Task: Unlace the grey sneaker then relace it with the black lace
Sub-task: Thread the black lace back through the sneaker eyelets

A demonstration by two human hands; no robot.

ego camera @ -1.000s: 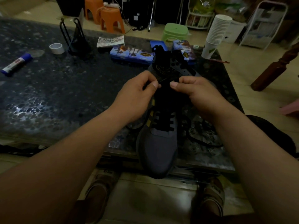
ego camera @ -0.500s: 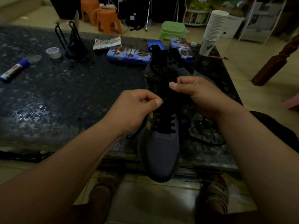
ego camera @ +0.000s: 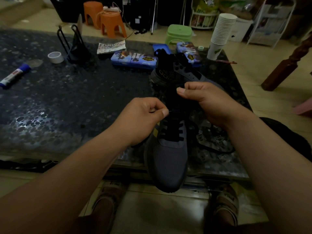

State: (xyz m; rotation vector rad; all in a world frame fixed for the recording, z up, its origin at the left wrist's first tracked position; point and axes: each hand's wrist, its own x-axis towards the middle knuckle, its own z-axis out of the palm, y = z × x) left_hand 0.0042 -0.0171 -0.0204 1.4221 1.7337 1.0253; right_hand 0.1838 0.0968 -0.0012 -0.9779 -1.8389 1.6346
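Note:
A grey sneaker (ego camera: 167, 159) lies on the dark table's front edge, its toe hanging over toward me. A black lace (ego camera: 170, 130) crosses its lower eyelets. My left hand (ego camera: 143, 117) pinches an end of the lace between thumb and forefinger at the shoe's left side. My right hand (ego camera: 202, 98) grips the upper part of the shoe by the tongue, fingers curled round it. A second grey sneaker (ego camera: 175, 73) lies behind my right hand. More black lace (ego camera: 214, 147) loops on the table to the right.
On the speckled table (ego camera: 67, 98) lie a glue stick (ego camera: 14, 76), a tape roll (ego camera: 55, 57), a black wire stand (ego camera: 74, 46), blue tin cases (ego camera: 133, 59) and a paper cup stack (ego camera: 221, 34). Orange stools (ego camera: 108, 21) and a green stool (ego camera: 179, 33) stand beyond. My sandalled feet show below.
My left hand has pulled the lace end down and toward me, away from my right hand. My right hand has stayed at the shoe's upper part.

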